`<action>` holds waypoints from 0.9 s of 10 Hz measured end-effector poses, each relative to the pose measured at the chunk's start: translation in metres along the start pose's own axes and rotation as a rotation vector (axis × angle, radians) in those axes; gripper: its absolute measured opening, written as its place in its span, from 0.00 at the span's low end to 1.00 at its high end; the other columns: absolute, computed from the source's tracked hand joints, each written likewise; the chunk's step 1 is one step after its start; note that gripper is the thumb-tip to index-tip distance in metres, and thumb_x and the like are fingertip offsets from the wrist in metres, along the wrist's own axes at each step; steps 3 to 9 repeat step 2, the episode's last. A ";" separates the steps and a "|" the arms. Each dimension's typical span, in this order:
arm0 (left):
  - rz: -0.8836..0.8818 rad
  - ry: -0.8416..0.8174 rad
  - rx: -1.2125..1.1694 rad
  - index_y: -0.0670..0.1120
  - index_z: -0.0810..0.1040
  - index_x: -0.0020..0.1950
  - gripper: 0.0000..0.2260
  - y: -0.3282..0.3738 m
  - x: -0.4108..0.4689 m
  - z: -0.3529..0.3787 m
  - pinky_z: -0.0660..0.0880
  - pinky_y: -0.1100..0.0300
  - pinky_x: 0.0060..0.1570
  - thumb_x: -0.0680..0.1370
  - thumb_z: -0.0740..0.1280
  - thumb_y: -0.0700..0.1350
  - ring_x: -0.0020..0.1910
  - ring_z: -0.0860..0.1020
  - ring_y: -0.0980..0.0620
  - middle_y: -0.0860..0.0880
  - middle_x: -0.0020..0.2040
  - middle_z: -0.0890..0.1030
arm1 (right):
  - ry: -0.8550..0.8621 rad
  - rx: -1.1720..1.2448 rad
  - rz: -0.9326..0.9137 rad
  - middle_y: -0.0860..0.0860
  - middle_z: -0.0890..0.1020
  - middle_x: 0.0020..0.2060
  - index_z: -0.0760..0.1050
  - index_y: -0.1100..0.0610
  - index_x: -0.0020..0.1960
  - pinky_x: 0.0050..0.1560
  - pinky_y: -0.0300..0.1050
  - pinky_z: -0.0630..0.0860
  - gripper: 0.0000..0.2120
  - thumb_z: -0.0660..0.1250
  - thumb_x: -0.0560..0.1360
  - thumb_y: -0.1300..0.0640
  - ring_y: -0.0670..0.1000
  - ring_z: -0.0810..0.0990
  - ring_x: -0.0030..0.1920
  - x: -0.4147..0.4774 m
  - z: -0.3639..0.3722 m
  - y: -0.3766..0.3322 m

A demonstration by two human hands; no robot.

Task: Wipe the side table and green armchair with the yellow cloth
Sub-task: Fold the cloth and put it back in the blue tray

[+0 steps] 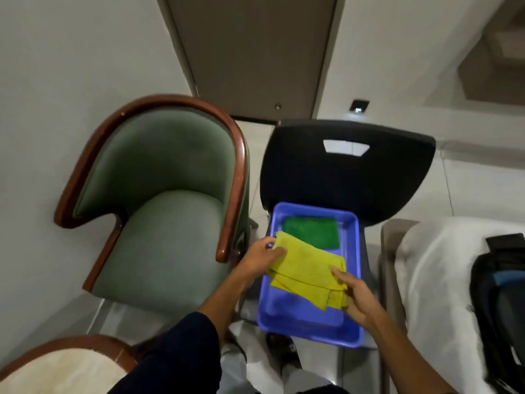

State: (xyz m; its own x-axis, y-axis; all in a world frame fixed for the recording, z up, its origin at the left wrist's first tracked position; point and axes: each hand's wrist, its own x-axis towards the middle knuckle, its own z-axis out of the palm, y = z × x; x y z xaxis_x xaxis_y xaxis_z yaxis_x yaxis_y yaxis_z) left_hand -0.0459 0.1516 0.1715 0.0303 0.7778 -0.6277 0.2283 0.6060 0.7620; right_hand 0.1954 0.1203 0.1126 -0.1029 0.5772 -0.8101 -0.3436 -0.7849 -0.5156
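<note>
The yellow cloth (308,273) is folded and held over a blue plastic tray (353,282). My left hand (262,255) pinches its far left corner. My right hand (356,297) grips its near right edge. The green armchair (167,200), with a brown wooden frame, stands to the left of the tray. The round side table (65,365), pale top with a wooden rim, shows at the bottom left corner.
A green cloth (312,231) lies in the far end of the tray. The tray rests on a black plastic chair (346,172). A bed with white bedding (443,268) and a black bag (500,302) is on the right. A closed door (250,52) is behind.
</note>
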 end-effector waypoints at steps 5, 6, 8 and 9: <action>-0.148 0.041 0.168 0.44 0.69 0.68 0.29 -0.105 0.015 0.032 0.77 0.41 0.57 0.69 0.73 0.44 0.55 0.79 0.40 0.38 0.59 0.78 | 0.368 -0.556 0.041 0.59 0.80 0.55 0.71 0.64 0.63 0.52 0.54 0.79 0.30 0.77 0.67 0.52 0.62 0.81 0.53 0.041 -0.066 0.050; -0.148 0.041 0.168 0.44 0.69 0.68 0.29 -0.105 0.015 0.032 0.77 0.41 0.57 0.69 0.73 0.44 0.55 0.79 0.40 0.38 0.59 0.78 | 0.368 -0.556 0.041 0.59 0.80 0.55 0.71 0.64 0.63 0.52 0.54 0.79 0.30 0.77 0.67 0.52 0.62 0.81 0.53 0.041 -0.066 0.050; -0.148 0.041 0.168 0.44 0.69 0.68 0.29 -0.105 0.015 0.032 0.77 0.41 0.57 0.69 0.73 0.44 0.55 0.79 0.40 0.38 0.59 0.78 | 0.368 -0.556 0.041 0.59 0.80 0.55 0.71 0.64 0.63 0.52 0.54 0.79 0.30 0.77 0.67 0.52 0.62 0.81 0.53 0.041 -0.066 0.050; -0.148 0.041 0.168 0.44 0.69 0.68 0.29 -0.105 0.015 0.032 0.77 0.41 0.57 0.69 0.73 0.44 0.55 0.79 0.40 0.38 0.59 0.78 | 0.368 -0.556 0.041 0.59 0.80 0.55 0.71 0.64 0.63 0.52 0.54 0.79 0.30 0.77 0.67 0.52 0.62 0.81 0.53 0.041 -0.066 0.050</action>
